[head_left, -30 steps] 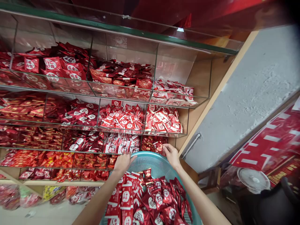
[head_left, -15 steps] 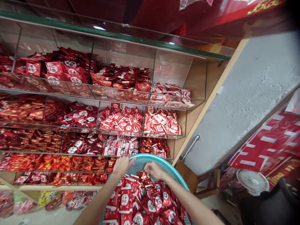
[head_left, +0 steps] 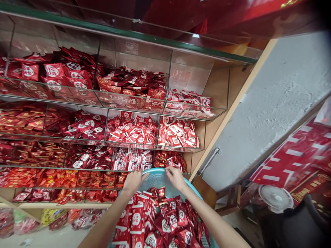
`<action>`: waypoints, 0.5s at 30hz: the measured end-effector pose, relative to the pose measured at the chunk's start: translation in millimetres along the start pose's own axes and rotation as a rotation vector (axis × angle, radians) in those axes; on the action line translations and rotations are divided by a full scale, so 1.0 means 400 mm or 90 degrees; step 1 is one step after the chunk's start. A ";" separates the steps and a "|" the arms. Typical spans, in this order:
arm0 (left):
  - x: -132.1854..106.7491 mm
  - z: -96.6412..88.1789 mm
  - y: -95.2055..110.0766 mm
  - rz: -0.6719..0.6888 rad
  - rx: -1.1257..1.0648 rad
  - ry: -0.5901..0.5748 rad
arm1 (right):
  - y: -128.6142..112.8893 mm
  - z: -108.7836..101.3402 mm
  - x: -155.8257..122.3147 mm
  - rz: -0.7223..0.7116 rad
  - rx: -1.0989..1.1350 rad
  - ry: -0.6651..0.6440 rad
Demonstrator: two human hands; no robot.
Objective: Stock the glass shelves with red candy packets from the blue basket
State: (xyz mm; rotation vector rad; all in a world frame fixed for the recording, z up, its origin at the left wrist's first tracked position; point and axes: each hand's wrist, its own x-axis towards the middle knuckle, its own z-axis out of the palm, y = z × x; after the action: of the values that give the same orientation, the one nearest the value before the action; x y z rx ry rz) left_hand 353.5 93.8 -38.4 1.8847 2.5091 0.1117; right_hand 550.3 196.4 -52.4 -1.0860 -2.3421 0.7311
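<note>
A turquoise plastic basket (head_left: pixel 192 187) is full of small red packets (head_left: pixel 165 224), many with white labels. My left hand (head_left: pixel 134 182) is closed round its far rim, left of the middle. Shiny red-gold packets (head_left: pixel 157 194) lie against the far inner wall, between my hands. My right hand (head_left: pixel 176 178) is at the far rim, right of the left hand, with its fingers curled together. Whether these fingers hold a packet or only the rim cannot be made out. Right behind the hands is a shelf compartment with red packets (head_left: pixel 172 161).
Glass-fronted shelves (head_left: pixel 129 140) rise behind the basket, divided into compartments of red packets. A wooden side panel (head_left: pixel 234 103) borders a grey wall (head_left: pixel 261 93). To the right are a wooden stool (head_left: pixel 204 191), a white round object (head_left: pixel 276 198) and a black chair (head_left: pixel 302 220). Filled bags (head_left: pixel 85 218) lie below.
My right hand has risen from the packets inside the basket to its far rim. My left hand keeps its grip on the rim. The view has shifted slightly.
</note>
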 end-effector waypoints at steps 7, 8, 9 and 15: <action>0.001 0.009 -0.004 0.001 -0.008 0.006 | 0.055 -0.129 0.054 0.247 -0.350 0.093; 0.001 0.009 -0.004 -0.002 -0.007 0.003 | 0.060 -0.130 0.062 0.270 -0.380 0.066; 0.001 0.009 -0.003 -0.004 -0.007 0.001 | 0.063 -0.129 0.070 0.285 -0.398 0.046; 0.001 0.011 -0.003 0.006 -0.005 0.009 | 0.065 -0.117 0.108 0.321 -0.415 0.008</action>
State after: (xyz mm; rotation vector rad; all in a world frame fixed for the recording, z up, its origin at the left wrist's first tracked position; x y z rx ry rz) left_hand 352.3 94.1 -42.8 1.8996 2.5062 0.1351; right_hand 567.1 257.4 -25.9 -1.9893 -2.3679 0.0839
